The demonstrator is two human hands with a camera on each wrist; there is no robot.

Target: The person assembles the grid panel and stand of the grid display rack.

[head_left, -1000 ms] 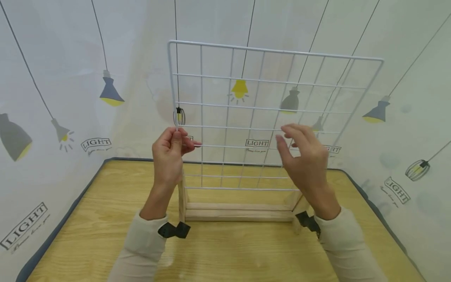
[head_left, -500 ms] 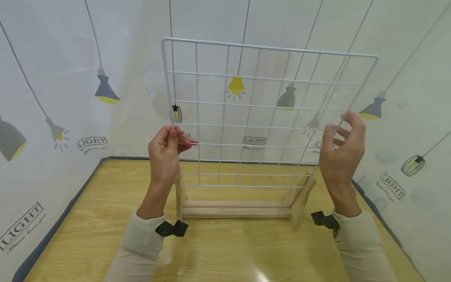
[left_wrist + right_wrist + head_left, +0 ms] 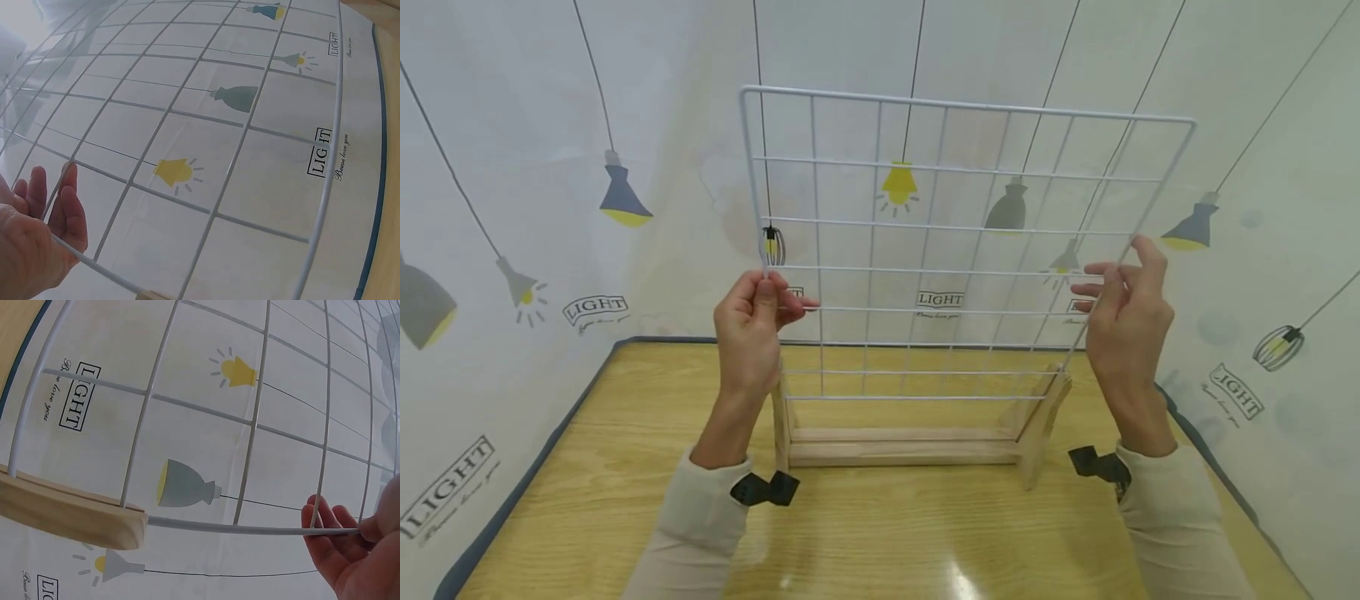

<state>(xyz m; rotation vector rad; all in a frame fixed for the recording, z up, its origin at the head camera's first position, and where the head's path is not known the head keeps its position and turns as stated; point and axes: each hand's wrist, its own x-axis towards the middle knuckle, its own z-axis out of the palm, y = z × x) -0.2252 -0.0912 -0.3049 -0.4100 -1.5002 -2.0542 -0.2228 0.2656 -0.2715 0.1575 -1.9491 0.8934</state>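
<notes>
A white wire grid panel point(image 3: 973, 225) stands upright, leaning away, its lower side edges meeting a wooden stand point(image 3: 902, 452). My left hand point(image 3: 751, 333) pinches the panel's left edge between thumb and fingers, about halfway up. On the opposite edge, my right hand point(image 3: 1129, 333) grips the wire with the thumb in front and fingers reaching behind. In the right wrist view, the panel's side wire runs into a groove of a wooden upright point(image 3: 75, 512). The left wrist view has the left fingers point(image 3: 74, 212) around the edge wire, and only a sliver of wood below.
The stand rests on a wood-grain table point(image 3: 880, 533) with a dark blue back edge. Behind it hangs a pale curtain point(image 3: 670, 167) printed with lamps and lettering. A black device is strapped at each wrist.
My right hand has moved right from in front of the grid to its right edge and now grips it. The left hand keeps its pinch; the view has shifted slightly.
</notes>
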